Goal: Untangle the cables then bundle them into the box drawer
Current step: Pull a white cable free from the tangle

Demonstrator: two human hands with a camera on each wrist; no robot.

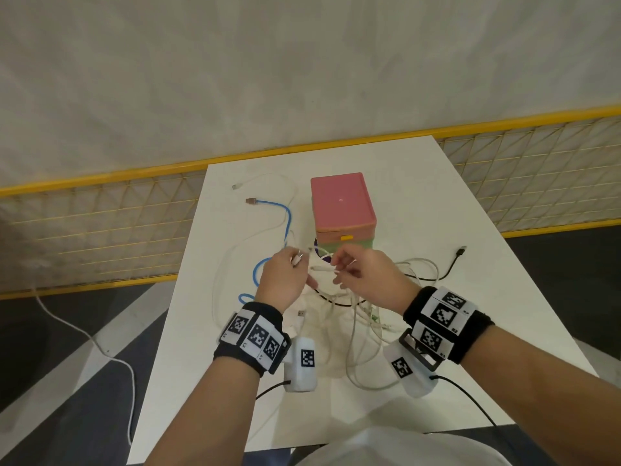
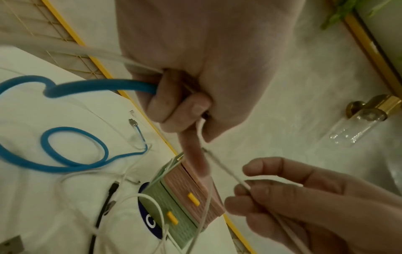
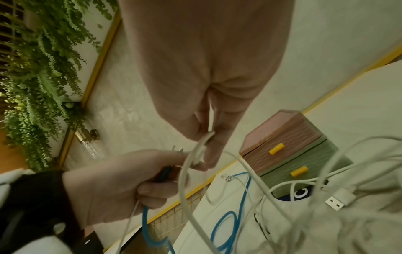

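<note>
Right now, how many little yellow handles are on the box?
2. One yellow handle is on the pink top drawer, the other on the green drawer beneath it.

A white table point(image 1: 437, 203) is being shown at the frame's centre. Behind it, a yellow-framed wire fence point(image 1: 100, 223) is running across, backed by a pale wall point(image 1: 302, 62). Dark floor point(image 1: 50, 381) is lying lower left, and green plants point(image 3: 39, 68) are hanging upper left.
</note>
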